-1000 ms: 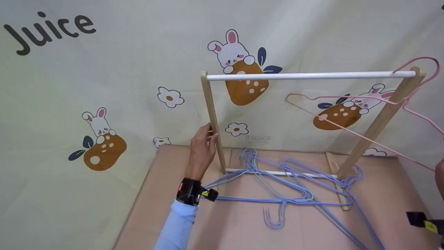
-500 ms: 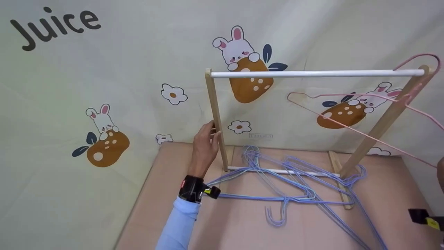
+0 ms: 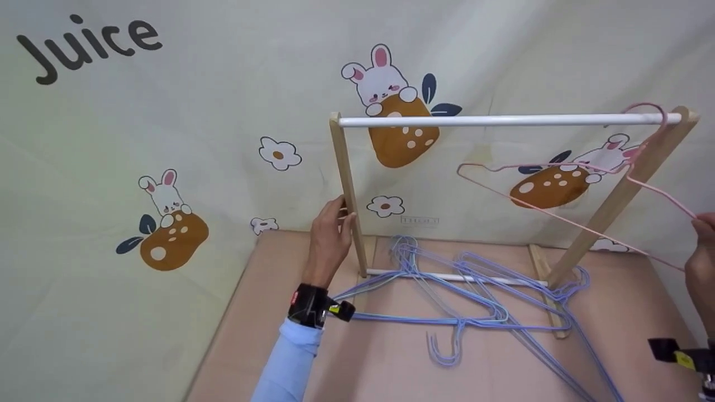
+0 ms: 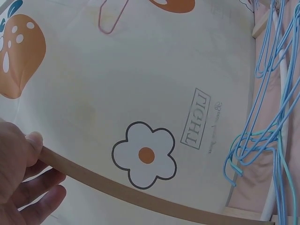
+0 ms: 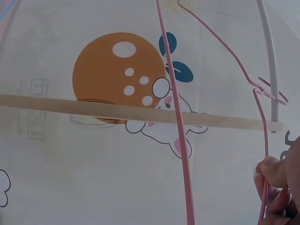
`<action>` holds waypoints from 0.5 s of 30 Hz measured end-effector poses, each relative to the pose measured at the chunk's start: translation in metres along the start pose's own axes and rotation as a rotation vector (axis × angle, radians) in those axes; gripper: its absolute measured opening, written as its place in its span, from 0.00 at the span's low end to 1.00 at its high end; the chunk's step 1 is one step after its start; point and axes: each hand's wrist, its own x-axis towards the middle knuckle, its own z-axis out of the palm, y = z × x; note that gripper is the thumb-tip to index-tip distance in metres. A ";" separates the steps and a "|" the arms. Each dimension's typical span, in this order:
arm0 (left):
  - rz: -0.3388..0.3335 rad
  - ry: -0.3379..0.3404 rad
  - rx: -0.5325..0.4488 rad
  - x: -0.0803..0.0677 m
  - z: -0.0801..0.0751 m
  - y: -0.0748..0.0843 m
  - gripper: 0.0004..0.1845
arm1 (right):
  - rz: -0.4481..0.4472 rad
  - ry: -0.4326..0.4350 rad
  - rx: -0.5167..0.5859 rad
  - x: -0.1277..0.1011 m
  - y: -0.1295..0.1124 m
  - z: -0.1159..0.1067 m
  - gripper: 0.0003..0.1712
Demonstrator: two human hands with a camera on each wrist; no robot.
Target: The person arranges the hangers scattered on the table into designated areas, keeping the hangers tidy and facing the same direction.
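A small wooden rack with a white top rail (image 3: 503, 120) stands on a pink mat. My left hand (image 3: 341, 215) grips its left post (image 3: 343, 167) about halfway up; the left wrist view shows the thumb and fingers (image 4: 28, 145) curled round that post (image 4: 117, 190). My right hand (image 3: 699, 229) pinches the right shoulder of a pink wire hanger (image 3: 558, 215). The hanger's hook loops over the rail near the right post (image 3: 614, 201). The right wrist view shows the fingertips (image 5: 274, 176) on the pink wire (image 5: 176, 117), below the rail's end (image 5: 269, 61).
Several blue wire hangers (image 3: 424, 320) lie tangled on the pink mat (image 3: 290, 262) across the rack's base bar (image 3: 447, 276). A cream cloth printed with rabbits and flowers (image 3: 167, 195) hangs close behind the rack and to its left.
The pink hanger's hook has shifted left, from beyond the right post's top onto the rail. My right hand has come further into view. The left hand has stayed on the post.
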 end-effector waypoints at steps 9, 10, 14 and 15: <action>0.003 0.001 -0.011 -0.001 -0.001 0.000 0.20 | 0.041 0.031 -0.018 -0.008 -0.004 0.006 0.14; 0.007 0.004 -0.017 -0.001 -0.001 0.000 0.20 | 0.064 0.030 -0.018 -0.009 -0.004 0.006 0.15; 0.026 0.011 -0.041 -0.001 0.000 -0.001 0.20 | 0.142 0.018 -0.018 -0.010 -0.006 0.005 0.17; 0.029 0.011 -0.045 -0.001 0.000 -0.001 0.19 | 0.161 0.023 -0.014 -0.010 -0.007 0.005 0.17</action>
